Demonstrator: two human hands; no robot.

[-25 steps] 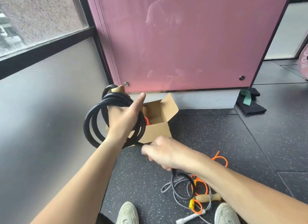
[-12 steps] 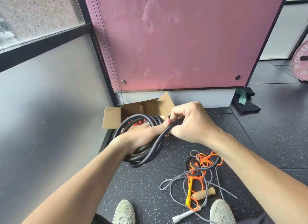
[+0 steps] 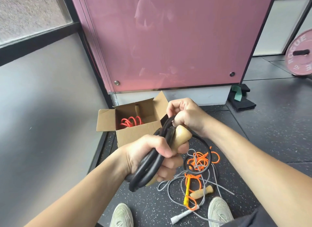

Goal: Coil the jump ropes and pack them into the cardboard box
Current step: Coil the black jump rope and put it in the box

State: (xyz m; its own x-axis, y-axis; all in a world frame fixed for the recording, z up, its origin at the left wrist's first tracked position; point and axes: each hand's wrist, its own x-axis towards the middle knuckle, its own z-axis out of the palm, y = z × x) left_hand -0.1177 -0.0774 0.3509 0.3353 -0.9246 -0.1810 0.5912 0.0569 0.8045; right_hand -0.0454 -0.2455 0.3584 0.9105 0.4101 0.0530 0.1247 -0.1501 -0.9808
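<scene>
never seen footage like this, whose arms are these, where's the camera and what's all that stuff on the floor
There is no machine here. These are a person's bare arms, filmed by one wide-angle camera worn on their head. It looks down past the hands to their shoes.

The left hand grips a coiled black jump rope together with a wooden handle. The right hand pinches the strands at the top of the coil. The rest of the rope loops down toward the dark floor.

Behind the hands stands an open cardboard box with a red coiled rope inside. Near the feet lies a tangle of orange rope and grey rope, with another wooden handle.
</scene>
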